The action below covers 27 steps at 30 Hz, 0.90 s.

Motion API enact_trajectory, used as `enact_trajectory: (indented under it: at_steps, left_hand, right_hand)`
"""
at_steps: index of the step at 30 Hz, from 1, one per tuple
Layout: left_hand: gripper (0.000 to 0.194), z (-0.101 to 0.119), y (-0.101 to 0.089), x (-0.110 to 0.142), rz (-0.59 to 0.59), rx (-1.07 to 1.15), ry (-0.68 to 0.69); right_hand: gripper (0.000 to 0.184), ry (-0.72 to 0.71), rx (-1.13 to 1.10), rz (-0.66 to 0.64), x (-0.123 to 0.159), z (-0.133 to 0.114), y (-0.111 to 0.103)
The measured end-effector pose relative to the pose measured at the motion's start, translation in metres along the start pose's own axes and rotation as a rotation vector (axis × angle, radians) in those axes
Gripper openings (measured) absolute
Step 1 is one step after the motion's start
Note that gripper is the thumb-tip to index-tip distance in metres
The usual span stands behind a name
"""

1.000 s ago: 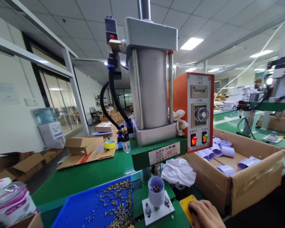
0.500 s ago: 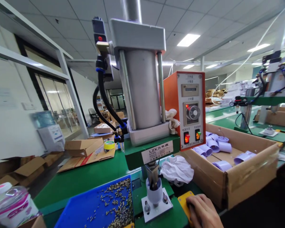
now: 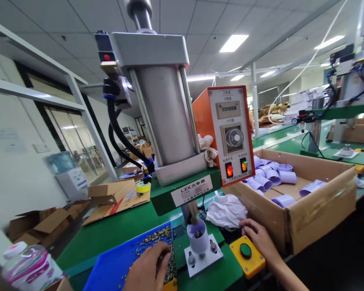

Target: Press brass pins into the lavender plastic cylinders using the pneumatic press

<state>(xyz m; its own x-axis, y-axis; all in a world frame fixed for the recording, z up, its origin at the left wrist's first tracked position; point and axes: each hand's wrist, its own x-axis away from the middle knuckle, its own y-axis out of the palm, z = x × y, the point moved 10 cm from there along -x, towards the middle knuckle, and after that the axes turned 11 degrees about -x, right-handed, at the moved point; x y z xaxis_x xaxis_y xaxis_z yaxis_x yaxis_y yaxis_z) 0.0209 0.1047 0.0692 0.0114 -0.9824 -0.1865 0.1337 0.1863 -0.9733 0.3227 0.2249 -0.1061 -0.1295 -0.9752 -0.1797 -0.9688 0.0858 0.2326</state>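
My left hand [image 3: 150, 264] is over the right side of a blue tray [image 3: 106, 262] that holds many small brass-coloured metal pieces [image 3: 157, 236]. Its fingers are bent together in a pinch; what they hold, if anything, is hidden. My right hand [image 3: 257, 236] holds nothing, fingers stretched out beside a crumpled white bag [image 3: 227, 211], just behind the green button [image 3: 245, 250] of a yellow switch box [image 3: 251, 266]. Between my hands, a pale lilac plastic cup-like part [image 3: 198, 238] stands upright on the metal fixture plate [image 3: 204, 260], under the press [image 3: 170, 117]. Small metal pieces show inside it.
An orange control box [image 3: 230, 137] is beside the press. On the right, a cardboard box [image 3: 321, 214] holds several lilac plastic parts [image 3: 273, 178]. A plastic bottle [image 3: 30, 264] stands at lower left, with yellow tape [image 3: 142, 187] on cardboard behind the tray.
My right hand has lifted off the button and moved up and away from it. My left hand has come into view over the tray. The press tool has risen from the cup-like part.
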Motion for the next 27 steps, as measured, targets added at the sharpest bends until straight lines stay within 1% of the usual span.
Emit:
enact_trajectory:
  at_steps: [3,6,8,11,14,20,23,27]
  left_hand:
    - [0.023,0.023,-0.008,-0.014,0.027,0.055,0.038]
    - [0.022,0.048,-0.015,-0.033,0.017,0.127,0.095]
    - [0.020,0.064,-0.019,-0.044,-0.016,0.137,0.134]
    - [0.013,0.079,-0.016,-0.056,-0.114,0.072,0.154]
    - [0.010,0.087,-0.009,-0.061,-0.195,0.008,0.175]
    - [0.015,0.084,-0.008,-0.065,-0.151,-0.098,0.134]
    - [0.012,0.086,-0.006,-0.064,-0.178,-0.055,0.155]
    - [0.005,0.088,-0.002,-0.066,-0.221,0.084,0.170]
  right_hand:
    - [0.026,0.017,-0.040,-0.006,0.003,0.005,-0.002]
    - [0.026,0.023,-0.063,-0.017,0.003,0.005,-0.001]
    - [0.025,0.020,-0.072,-0.025,0.002,0.005,0.001]
    - [0.025,0.013,-0.085,-0.032,0.002,0.006,0.002]
    - [0.025,0.015,-0.098,-0.030,0.002,0.007,0.002]
    - [0.025,0.028,-0.117,-0.014,0.001,0.009,0.002]
    - [0.024,0.024,-0.117,-0.004,0.002,0.008,0.001]
    - [0.023,0.025,-0.113,-0.002,0.003,0.008,-0.001]
